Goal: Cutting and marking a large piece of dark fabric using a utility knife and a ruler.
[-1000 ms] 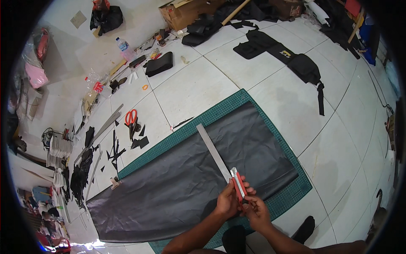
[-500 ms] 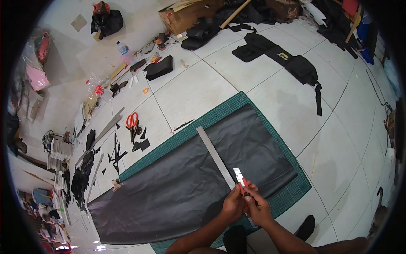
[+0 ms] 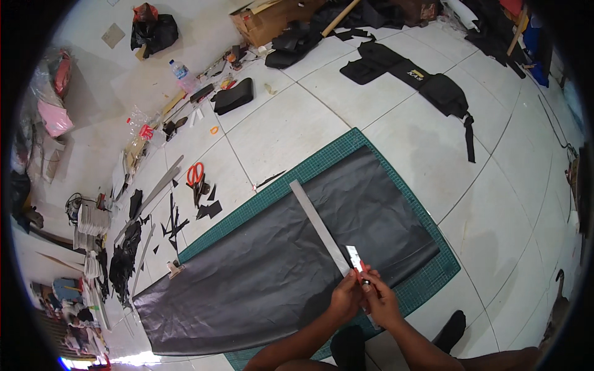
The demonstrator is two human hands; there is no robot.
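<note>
I hold a red utility knife (image 3: 354,258) with its wide blade exposed and pointing away from me. My right hand (image 3: 382,303) is closed around its body, thumb along the top. Pressed in from the other side, my left hand (image 3: 344,298) has its fingers closed at the knife too; some fingertips are hidden. Under both hands a metal ruler (image 3: 317,225) lies slantwise across a black sheet (image 3: 247,290). The sheet rests on a green cutting mat (image 3: 427,285) and overhangs it at the left. A clip (image 3: 174,268) sits at the sheet's left edge.
Orange-handled scissors (image 3: 196,175) and black scraps (image 3: 210,209) lie left of the mat on the tiled floor. A black sewn piece with a strap (image 3: 442,99) lies at the far right. Bottles, a cardboard box (image 3: 266,28) and stacked material line the wall.
The view has shifted slightly. Both hands stay together at the knife, whose blade has turned a little more upright. The ruler and sheet lie as before.
</note>
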